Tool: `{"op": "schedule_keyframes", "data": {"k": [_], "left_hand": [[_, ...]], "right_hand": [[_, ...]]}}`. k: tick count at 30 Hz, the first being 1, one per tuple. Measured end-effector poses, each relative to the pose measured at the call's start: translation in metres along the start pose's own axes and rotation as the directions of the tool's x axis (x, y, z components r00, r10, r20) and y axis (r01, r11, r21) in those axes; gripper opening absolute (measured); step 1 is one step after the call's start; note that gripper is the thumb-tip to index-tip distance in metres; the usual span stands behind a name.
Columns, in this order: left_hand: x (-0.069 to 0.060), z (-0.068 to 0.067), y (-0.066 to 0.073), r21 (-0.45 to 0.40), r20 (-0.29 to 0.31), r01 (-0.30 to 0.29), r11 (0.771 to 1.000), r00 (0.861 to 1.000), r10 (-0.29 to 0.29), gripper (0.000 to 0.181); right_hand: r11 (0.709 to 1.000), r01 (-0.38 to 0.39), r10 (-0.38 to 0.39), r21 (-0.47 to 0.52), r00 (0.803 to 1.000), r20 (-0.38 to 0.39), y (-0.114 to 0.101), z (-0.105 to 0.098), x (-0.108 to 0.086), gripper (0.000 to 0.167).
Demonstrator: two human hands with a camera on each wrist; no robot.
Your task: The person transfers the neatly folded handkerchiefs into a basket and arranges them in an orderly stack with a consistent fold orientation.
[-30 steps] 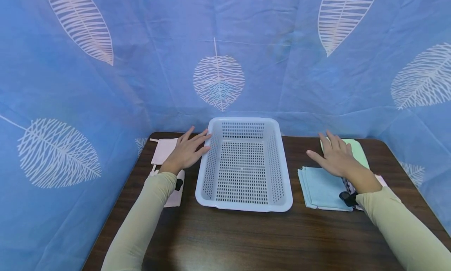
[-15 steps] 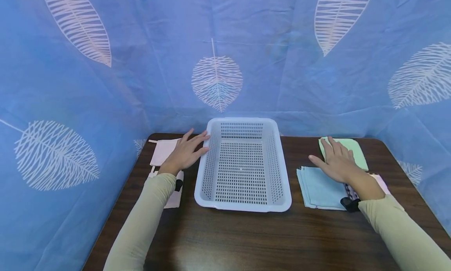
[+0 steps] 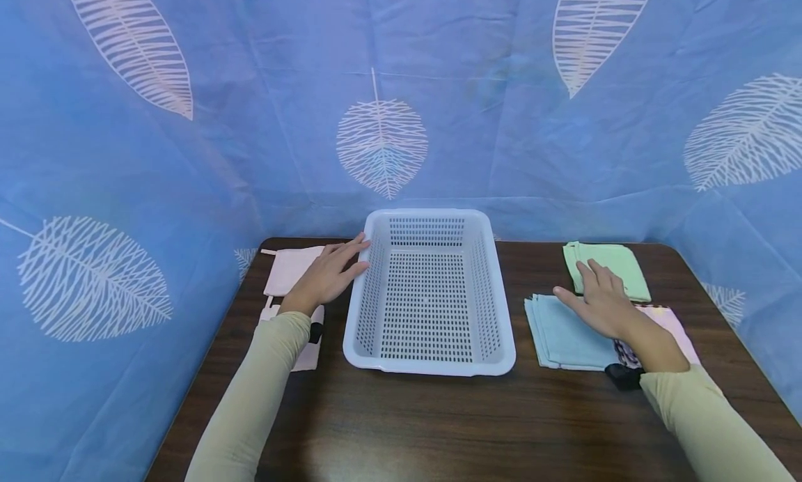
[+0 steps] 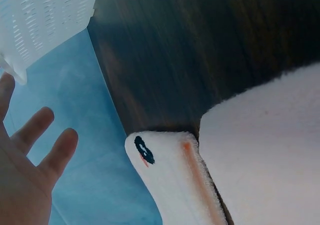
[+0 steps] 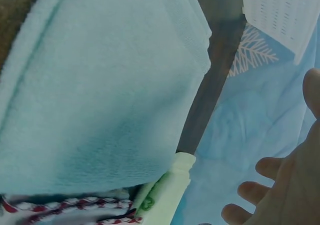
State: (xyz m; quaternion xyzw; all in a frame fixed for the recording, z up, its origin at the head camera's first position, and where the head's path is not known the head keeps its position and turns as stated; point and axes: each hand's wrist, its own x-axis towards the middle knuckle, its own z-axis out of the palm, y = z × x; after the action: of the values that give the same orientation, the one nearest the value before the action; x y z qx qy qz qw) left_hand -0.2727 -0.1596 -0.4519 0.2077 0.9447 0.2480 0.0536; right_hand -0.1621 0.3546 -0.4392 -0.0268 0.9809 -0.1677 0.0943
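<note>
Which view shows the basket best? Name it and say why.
The head view, because nearly the whole basket shows there. The left wrist view catches only part, top left; the right wrist view only part, top right.

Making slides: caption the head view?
Left grip beside a white basket, right grip above folded cloths on a dark table.

Dark brown wood-grain surface (image 3: 432, 433), rounded far corners, below left hand (image 3: 322, 276) and right hand (image 3: 603, 304); blue backdrop (image 3: 464, 148), creased, beyond both hands and out to either side; white leaf prints (image 3: 134, 47) on it: roundish leaf (image 3: 382, 149) beyond and between hands, broad leaf (image 3: 94, 280) left of left hand, pointed leaf (image 3: 598, 29) beyond right hand, lacy leaf (image 3: 745, 135) farther right of it, partial leaf (image 3: 725, 303) past surface edge, right of right hand
</note>
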Motion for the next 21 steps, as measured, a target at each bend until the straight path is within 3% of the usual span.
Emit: {"op": "schedule_keyframes", "data": {"k": [13,21], "left_hand": [[0.002,-0.002,-0.002,-0.087,0.015,0.024,0.996,1.0,-0.023,0.06],[-0.001,-0.003,-0.004,-0.175,0.033,0.002,0.985,0.999,0.004,0.058]], "right_hand": [[0.999,-0.034,0.034,0.033,0.999,0.006,0.002,0.007,-0.011,0.098],[0.996,-0.064,0.064,0.055,0.998,0.005,0.005,0.011,-0.015,0.101]]}}
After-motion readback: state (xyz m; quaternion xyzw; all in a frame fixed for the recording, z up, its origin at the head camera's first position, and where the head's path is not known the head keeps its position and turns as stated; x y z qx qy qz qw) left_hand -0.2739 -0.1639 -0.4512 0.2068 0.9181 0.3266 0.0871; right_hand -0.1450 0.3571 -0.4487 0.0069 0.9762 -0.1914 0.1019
